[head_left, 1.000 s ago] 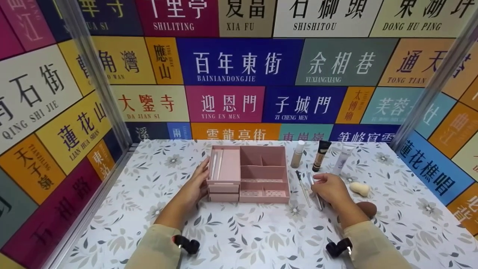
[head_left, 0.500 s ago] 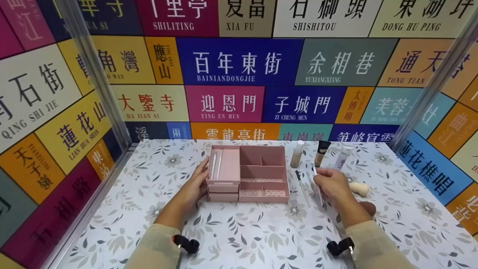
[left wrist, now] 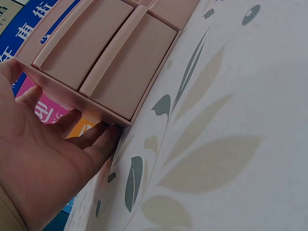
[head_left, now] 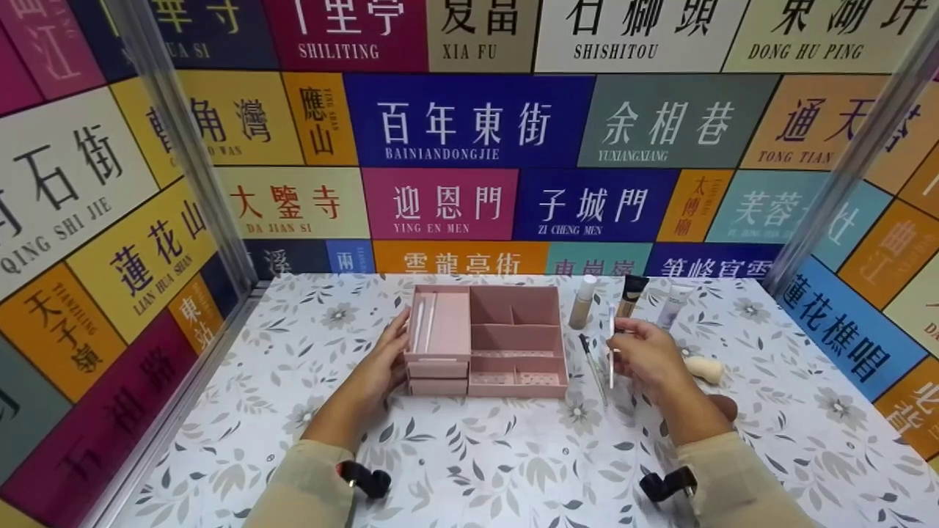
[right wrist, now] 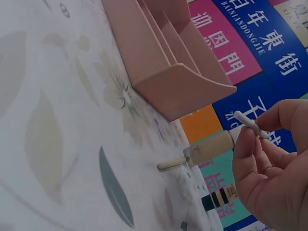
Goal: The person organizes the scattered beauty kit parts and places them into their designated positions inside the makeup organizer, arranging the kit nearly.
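Observation:
A pink organizer [head_left: 517, 342] stands on the table, with two drawers [left wrist: 130, 57] at its left and divided compartments at its right. My left hand [head_left: 386, 358] rests against its left side, fingers spread along the wall in the left wrist view. My right hand [head_left: 644, 353] pinches a slim white pen-like stick [head_left: 611, 348] between thumb and fingertips, above the table to the right of the organizer. In the right wrist view, the stick [right wrist: 249, 122] pokes out past the fingertips. A thin dark-tipped stick [head_left: 593, 365] lies between the organizer and this hand.
Two slim white sticks [head_left: 425, 323] lie on the organizer's top left. Behind my right hand stand a beige bottle [head_left: 582, 305], a black tube [head_left: 631, 296] and a pale tube [head_left: 672, 304]. A cream sponge [head_left: 706, 369] and a brown rounded thing [head_left: 725, 405] lie by my right wrist.
My right hand has lifted the slim white stick off the table and brought it slightly left, turning it nearly upright in the head view. My left hand stays at the organizer.

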The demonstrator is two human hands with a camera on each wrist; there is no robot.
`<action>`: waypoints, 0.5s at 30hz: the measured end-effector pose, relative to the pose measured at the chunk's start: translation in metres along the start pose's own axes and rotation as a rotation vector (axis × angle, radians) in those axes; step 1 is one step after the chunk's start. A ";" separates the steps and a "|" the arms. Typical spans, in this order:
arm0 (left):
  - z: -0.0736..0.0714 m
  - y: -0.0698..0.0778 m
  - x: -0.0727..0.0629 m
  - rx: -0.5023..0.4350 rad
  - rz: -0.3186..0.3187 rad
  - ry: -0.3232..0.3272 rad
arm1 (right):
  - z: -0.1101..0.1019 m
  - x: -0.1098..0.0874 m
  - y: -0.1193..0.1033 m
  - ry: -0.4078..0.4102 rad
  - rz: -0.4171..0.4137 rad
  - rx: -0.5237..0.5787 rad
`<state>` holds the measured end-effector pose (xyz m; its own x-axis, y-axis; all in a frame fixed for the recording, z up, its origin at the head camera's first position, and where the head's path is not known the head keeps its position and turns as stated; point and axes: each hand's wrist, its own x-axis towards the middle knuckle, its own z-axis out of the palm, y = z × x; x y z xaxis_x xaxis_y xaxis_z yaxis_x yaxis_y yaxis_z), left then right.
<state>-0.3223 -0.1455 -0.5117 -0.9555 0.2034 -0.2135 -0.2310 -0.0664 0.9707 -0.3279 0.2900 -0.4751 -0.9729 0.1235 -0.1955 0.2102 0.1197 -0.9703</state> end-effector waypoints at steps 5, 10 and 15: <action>-0.001 -0.002 0.000 -0.010 0.008 -0.001 | 0.004 -0.010 -0.010 -0.037 -0.025 -0.013; -0.001 -0.003 0.000 -0.018 0.028 -0.012 | 0.009 -0.017 -0.016 -0.075 -0.050 -0.006; 0.000 -0.002 0.001 0.006 0.015 0.004 | 0.015 -0.024 -0.022 -0.112 -0.065 0.019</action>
<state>-0.3229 -0.1452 -0.5141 -0.9596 0.1988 -0.1991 -0.2154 -0.0638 0.9744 -0.3109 0.2700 -0.4516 -0.9892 0.0057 -0.1462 0.1460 0.1051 -0.9837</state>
